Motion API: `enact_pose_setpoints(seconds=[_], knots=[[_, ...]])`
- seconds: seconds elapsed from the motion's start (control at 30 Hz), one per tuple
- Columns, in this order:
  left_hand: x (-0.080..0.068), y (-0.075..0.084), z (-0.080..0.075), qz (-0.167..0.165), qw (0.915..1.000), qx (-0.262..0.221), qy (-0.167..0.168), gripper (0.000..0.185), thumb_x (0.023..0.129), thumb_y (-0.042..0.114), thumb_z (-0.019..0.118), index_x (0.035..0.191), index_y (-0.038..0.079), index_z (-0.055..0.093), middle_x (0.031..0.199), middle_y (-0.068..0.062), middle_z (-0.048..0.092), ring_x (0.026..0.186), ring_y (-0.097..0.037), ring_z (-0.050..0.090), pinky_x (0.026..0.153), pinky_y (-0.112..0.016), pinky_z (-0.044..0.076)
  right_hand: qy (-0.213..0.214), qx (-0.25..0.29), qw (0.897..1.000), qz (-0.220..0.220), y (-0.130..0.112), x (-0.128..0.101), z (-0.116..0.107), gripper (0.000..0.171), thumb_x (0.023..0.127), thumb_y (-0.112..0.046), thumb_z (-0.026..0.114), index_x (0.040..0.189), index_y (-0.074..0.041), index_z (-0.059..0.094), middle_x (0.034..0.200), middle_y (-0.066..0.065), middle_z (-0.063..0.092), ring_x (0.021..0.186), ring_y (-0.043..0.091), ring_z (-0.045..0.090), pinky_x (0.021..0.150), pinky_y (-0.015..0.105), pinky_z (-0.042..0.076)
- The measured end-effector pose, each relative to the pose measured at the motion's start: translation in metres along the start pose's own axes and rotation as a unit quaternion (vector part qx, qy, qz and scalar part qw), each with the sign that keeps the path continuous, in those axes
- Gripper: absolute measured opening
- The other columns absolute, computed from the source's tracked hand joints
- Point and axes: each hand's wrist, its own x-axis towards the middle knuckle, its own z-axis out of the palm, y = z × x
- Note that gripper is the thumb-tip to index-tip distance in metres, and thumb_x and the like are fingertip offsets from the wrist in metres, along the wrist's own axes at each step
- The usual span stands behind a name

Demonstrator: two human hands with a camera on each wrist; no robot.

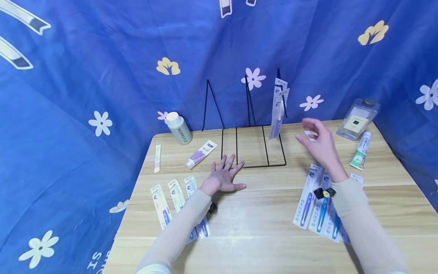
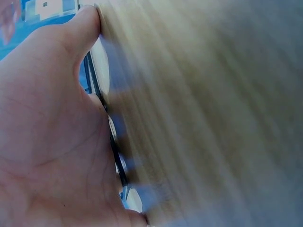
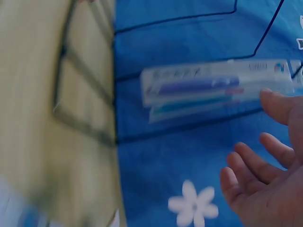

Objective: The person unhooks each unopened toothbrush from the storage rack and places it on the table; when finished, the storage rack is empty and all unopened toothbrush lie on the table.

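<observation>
A black wire rack (image 1: 251, 166) stands at the back of the wooden table. Two packaged toothbrushes (image 1: 278, 110) hang from its right-hand prong; the right wrist view shows a purple pack (image 3: 199, 84) and a teal one beneath it. My right hand (image 1: 319, 142) is off to their right, fingers loosely bent and holding nothing. In the right wrist view its thumb overlaps the end of the purple pack. My left hand (image 1: 224, 179) has its fingers spread at the rack's front left corner, fingertips over the base wire. From the left wrist the palm (image 2: 57, 127) appears with nothing in it.
Several packaged toothbrushes (image 1: 305, 205) lie under the right forearm, with more (image 1: 161, 205) by the left. A purple-white tube (image 1: 201, 154), slim sachet (image 1: 157, 158) and grey-green bottle (image 1: 180, 130) are at left. At right are a clear bottle (image 1: 357, 121) and a green-white tube (image 1: 361, 150).
</observation>
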Motion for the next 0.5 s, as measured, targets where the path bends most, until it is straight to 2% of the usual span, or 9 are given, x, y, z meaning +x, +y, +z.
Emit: enact_pose_setpoints(seconds=[0.1,0.23,0.3,0.4,0.5], knots=[[0.0,0.001,0.0,0.002,1.0,0.0,0.001,0.095,0.086,0.088,0.037,0.159,0.049,-0.009,0.17,0.002,-0.023,0.158,-0.033,-0.016,0.123,-0.069,0.005,0.006,0.077,0.997,-0.011,-0.014,0.019,0.02,0.063,0.089,-0.011,0.077,0.146,-0.011,0.049,0.145,0.015,0.059,0.133,0.027,0.056,0.108,0.038,0.047],[0.001,0.001,0.001,0.005,0.9999,-0.001,0.01,0.095,0.086,0.088,0.039,0.16,0.048,-0.006,0.171,0.002,-0.022,0.159,-0.033,-0.014,0.123,-0.07,0.007,0.023,0.133,0.991,-0.017,-0.025,0.037,0.04,0.062,0.088,-0.008,0.078,0.143,-0.01,0.051,0.137,0.018,0.063,0.125,0.025,0.06,0.099,0.029,0.049],[0.001,0.001,0.001,0.004,0.9999,0.0,0.013,0.095,0.086,0.087,0.039,0.16,0.048,-0.005,0.171,0.002,-0.021,0.159,-0.033,-0.014,0.123,-0.07,0.007,0.035,0.143,0.989,-0.019,-0.027,0.043,0.048,0.056,0.087,-0.008,0.078,0.137,-0.007,0.055,0.124,0.015,0.069,0.114,0.021,0.064,0.089,0.023,0.051],[0.001,0.0,0.002,0.002,0.9999,-0.002,0.015,0.094,0.086,0.087,0.04,0.16,0.048,-0.004,0.171,0.002,-0.021,0.159,-0.033,-0.015,0.123,-0.069,0.007,0.046,0.147,0.988,-0.014,-0.029,0.048,0.054,0.036,0.087,-0.007,0.078,0.12,-0.004,0.065,0.099,0.001,0.072,0.093,0.009,0.065,0.075,0.016,0.051],[0.0,-0.001,0.002,0.001,0.9999,-0.002,0.011,0.095,0.086,0.087,0.039,0.16,0.049,-0.007,0.17,0.003,-0.023,0.159,-0.033,-0.016,0.123,-0.07,0.006,0.04,0.146,0.988,-0.018,-0.031,0.047,0.056,0.015,0.088,-0.004,0.076,0.102,-0.004,0.069,0.085,-0.01,0.069,0.081,0.003,0.063,0.069,0.015,0.051]])
